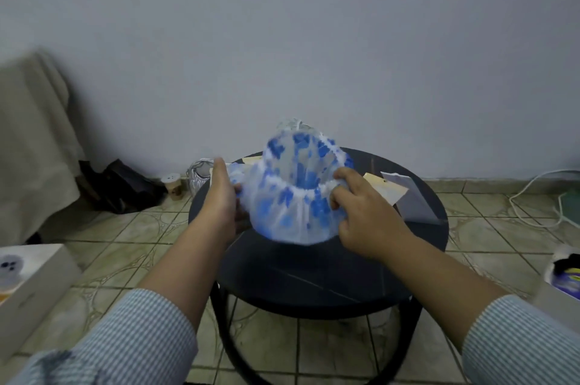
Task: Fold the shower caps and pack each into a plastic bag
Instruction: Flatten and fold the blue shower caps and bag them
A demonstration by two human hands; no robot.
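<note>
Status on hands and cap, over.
Left hand and right hand both gripping shower cap at its rim. Cap unfolded, held above round table. Nothing in the way.

Shower cap (292, 196): thin see-through plastic, white with blue blotches; gathered white elastic rim; held open above round dark table (314, 275), mouth facing up and toward camera, body ballooned below rim; blurred; left hand (221, 196) grips left edge, right hand (361, 212) pinches right rim; more see-through plastic (290, 124) behind cap, unclear whether bag or second cap; flat pale packets (389, 188) lie on table at right, behind right hand.
</note>
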